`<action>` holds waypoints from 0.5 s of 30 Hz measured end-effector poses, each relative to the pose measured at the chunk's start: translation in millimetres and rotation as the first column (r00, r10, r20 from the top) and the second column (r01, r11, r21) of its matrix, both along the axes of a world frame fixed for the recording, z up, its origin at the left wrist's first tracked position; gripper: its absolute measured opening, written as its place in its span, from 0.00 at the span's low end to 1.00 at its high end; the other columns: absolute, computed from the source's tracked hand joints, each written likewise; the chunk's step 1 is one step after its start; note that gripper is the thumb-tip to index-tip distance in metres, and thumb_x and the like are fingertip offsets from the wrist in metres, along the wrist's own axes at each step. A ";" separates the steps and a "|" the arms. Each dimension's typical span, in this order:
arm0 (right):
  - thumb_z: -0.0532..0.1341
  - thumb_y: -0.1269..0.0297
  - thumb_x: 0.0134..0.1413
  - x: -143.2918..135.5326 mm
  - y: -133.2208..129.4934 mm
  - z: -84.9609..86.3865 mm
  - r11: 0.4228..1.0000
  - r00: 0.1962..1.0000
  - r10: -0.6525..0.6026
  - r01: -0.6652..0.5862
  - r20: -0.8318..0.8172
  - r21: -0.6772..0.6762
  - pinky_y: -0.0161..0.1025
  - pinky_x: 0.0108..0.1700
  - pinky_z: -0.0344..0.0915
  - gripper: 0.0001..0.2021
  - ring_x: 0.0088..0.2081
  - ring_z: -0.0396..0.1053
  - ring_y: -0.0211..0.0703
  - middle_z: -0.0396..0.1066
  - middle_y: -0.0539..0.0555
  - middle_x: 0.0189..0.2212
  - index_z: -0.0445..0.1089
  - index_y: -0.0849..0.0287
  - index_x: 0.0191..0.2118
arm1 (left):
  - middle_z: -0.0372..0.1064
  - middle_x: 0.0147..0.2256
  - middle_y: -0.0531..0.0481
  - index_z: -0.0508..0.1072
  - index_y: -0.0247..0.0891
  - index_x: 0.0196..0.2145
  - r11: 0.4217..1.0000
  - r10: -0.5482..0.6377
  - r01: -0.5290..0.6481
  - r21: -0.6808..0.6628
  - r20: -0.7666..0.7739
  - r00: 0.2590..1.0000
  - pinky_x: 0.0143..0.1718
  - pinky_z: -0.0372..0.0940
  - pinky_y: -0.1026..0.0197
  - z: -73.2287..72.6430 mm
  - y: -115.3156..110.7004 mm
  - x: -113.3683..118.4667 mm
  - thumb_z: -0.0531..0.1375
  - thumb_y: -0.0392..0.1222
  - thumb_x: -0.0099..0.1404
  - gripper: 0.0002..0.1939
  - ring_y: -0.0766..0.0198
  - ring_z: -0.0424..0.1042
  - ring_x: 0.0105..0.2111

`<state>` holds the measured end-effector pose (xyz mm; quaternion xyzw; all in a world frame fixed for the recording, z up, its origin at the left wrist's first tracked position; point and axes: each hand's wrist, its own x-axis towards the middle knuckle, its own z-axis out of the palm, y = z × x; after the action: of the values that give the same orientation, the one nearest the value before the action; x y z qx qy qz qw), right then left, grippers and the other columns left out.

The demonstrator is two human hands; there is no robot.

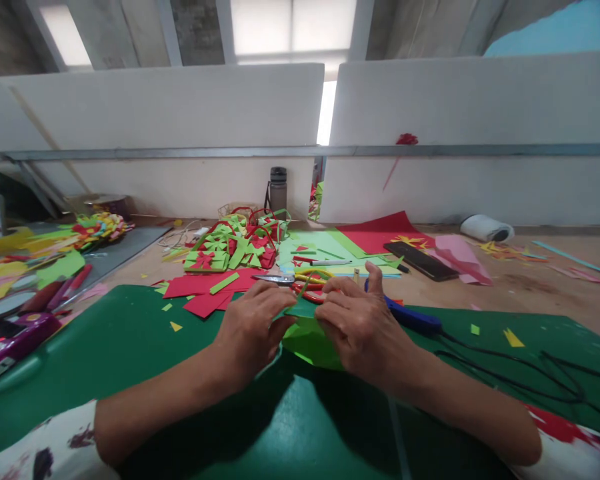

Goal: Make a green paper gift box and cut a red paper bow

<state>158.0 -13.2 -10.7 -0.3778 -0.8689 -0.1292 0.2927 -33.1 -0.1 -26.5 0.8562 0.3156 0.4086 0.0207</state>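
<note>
A bright green piece of paper [313, 343], bent so that its lower part hangs down like a pocket, is held up over the green mat [170, 413]. My left hand [253, 327] pinches its left upper edge between thumb and fingers. On the opposite edge, my right hand [367, 327] grips with thumb and fingers, one finger sticking up. The fingers partly cover the paper, so its full shape is hidden. Just beyond my hands lie scissors [275, 279] with red and yellow handles near them. A blue-handled tool with a cable [415, 318] rests right of my right hand.
Behind are red paper pieces [195, 285], a pile of green and red paper crafts [235, 247], a dark bottle [279, 190] and a black phone [421, 260]. A purple device [23, 347] stands at left. Black cable [525, 380] loops at right. A white partition [155, 113] closes the back.
</note>
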 end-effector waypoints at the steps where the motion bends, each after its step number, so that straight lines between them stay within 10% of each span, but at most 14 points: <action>1: 0.52 0.75 0.54 -0.1 0.3 0.1 1.000 1.000 -0.006 0.006 0.006 0.004 0.60 0.56 0.33 0.12 0.39 0.65 0.45 0.67 0.49 0.23 0.67 0.59 0.23 | 0.74 0.40 0.43 0.70 0.35 0.42 1.000 0.014 -0.015 0.026 0.032 0.999 0.43 0.66 0.55 1.7 -2.6 1.9 0.56 0.35 0.62 0.09 0.58 0.71 0.41; 8: 0.52 0.73 0.54 -2.4 0.8 -0.3 0.990 0.995 -0.089 0.082 0.055 0.116 0.62 0.54 0.41 0.11 0.42 0.61 0.50 0.67 0.57 0.33 0.70 0.59 0.29 | 0.68 0.50 0.44 0.55 0.41 0.59 0.989 -0.118 0.124 -0.084 0.069 0.991 0.43 0.69 0.60 0.4 -13.0 21.7 0.52 0.27 0.61 0.29 0.62 0.71 0.45; 15: 0.54 0.74 0.52 -4.6 -6.2 3.8 0.989 0.997 -0.056 0.062 -0.043 0.134 0.61 0.53 0.41 0.09 0.43 0.61 0.50 0.66 0.55 0.34 0.71 0.58 0.28 | 0.71 0.42 0.46 0.64 0.40 0.48 0.992 -0.100 0.106 -0.065 0.100 0.990 0.40 0.68 0.62 1.8 -11.1 20.8 0.54 0.28 0.62 0.18 0.63 0.72 0.41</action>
<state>153.4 -19.4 -6.9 -0.3852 -0.8406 -0.1889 0.3307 -12.3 -11.2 -24.7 0.8494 0.2837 0.4364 0.0871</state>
